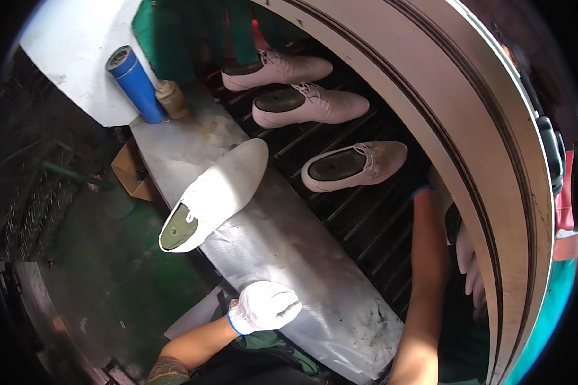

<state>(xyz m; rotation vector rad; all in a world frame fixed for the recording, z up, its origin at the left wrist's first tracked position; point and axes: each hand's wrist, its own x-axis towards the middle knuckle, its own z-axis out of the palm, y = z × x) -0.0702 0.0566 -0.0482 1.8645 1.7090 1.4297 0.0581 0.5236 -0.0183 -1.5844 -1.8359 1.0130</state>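
My left hand (264,307), in a white knit glove with a blue cuff, is curled closed above the near part of a metal ledge (237,244); nothing shows in its fingers. Farther up the ledge lies a white lace-up shoe (221,186) with a green last inside, apart from the hand. My right arm reaches forward over a dark slatted conveyor (366,234). Only the blue cuff and a dim part of my right hand (435,187) show beside the curved housing; its fingers are hidden. Left of that hand a pinkish-looking lace-up shoe (382,168) sits on the slats, with a last in it.
Two more shoes on lasts, a middle one (334,107) and a far one (295,70), stand on the conveyor. A wide curved housing (456,115) arches over its right side. A blue cylinder (137,86) and a small beige bottle (171,99) stand at the ledge's far end.
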